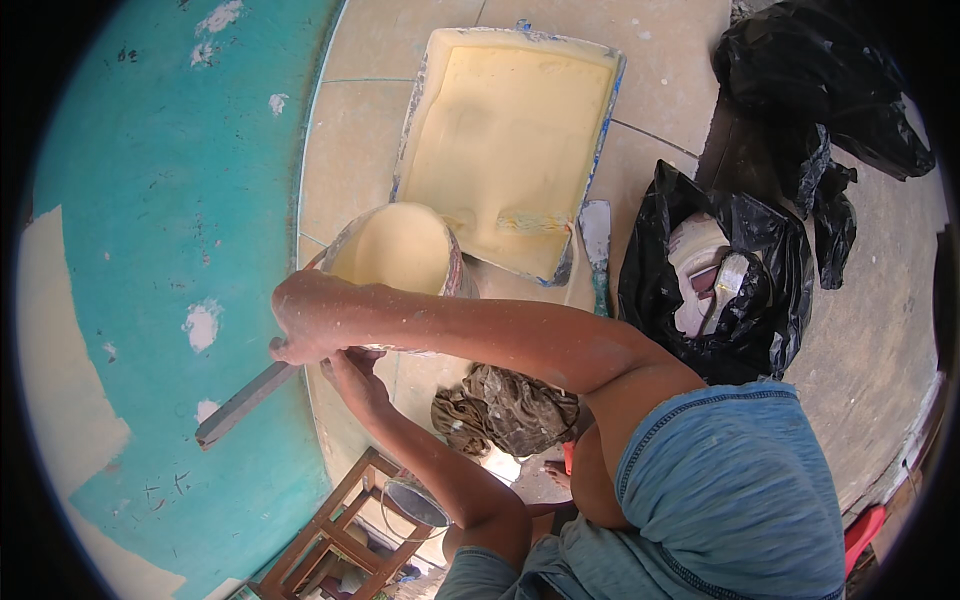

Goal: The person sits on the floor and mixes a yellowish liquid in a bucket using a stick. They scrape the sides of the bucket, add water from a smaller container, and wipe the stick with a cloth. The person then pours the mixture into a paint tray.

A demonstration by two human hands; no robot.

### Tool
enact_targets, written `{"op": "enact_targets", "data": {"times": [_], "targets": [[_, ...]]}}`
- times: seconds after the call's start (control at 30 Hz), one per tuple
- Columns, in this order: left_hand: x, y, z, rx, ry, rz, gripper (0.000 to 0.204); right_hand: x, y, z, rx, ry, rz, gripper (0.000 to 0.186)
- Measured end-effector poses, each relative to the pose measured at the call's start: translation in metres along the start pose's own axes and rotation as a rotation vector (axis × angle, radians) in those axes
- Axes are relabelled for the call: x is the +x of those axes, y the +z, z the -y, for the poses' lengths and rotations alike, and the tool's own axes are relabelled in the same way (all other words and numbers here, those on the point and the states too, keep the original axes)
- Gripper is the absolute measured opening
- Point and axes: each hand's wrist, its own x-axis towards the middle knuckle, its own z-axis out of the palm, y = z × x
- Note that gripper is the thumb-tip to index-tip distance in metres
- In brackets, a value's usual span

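Note:
My right hand (305, 318) is closed round the upper end of a grey wooden stick (245, 405), which slants down to the left in front of the teal wall. Just below it, my left hand (355, 380) is closed beside the bucket's near side; what its fingers grip is hidden under my right forearm. The bucket (455, 262), holding cream-coloured paint (395, 250), stands behind my right wrist, its near side partly covered. Beyond it lies a wide paint tray (617, 90) with cream paint spread across it and blue smears on its edges.
A green-handled scraper (597, 245) lies beside the tray. To the right, an opened black plastic bag (785, 290) holds a paintbrush (728, 285); more black bags (810, 80) lie behind. A crumpled brown rag (520, 410) and a wooden stool (325, 535) are nearer. The patched teal wall (190, 250) borders the left.

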Motion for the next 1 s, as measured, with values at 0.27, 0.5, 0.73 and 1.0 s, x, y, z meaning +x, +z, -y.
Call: {"op": "enact_targets", "data": {"times": [0.27, 0.5, 0.73, 1.0], "targets": [[0.0002, 0.0026, -0.0026, 0.02, -0.007, -0.019, 0.037, -0.0035, -0.0058, 0.0022, -0.028, 0.079, 0.054, 0.04], [-0.0021, 0.0038, -0.0039, 0.019, -0.013, 0.002, 0.037, -0.0023, -0.0021, -0.0018, 0.074, 0.001, -0.023, 0.045], [-0.004, 0.001, -0.0032, 0.0, -0.047, 0.033, 0.043, -0.0027, -0.0037, 0.0005, 0.07, 0.041, 0.029, 0.046], [-0.0078, 0.0064, 0.0002, -0.027, -0.009, -0.053, 0.047, -0.0098, -0.0074, 0.0022, 0.081, 0.044, 0.051, 0.046]]}}
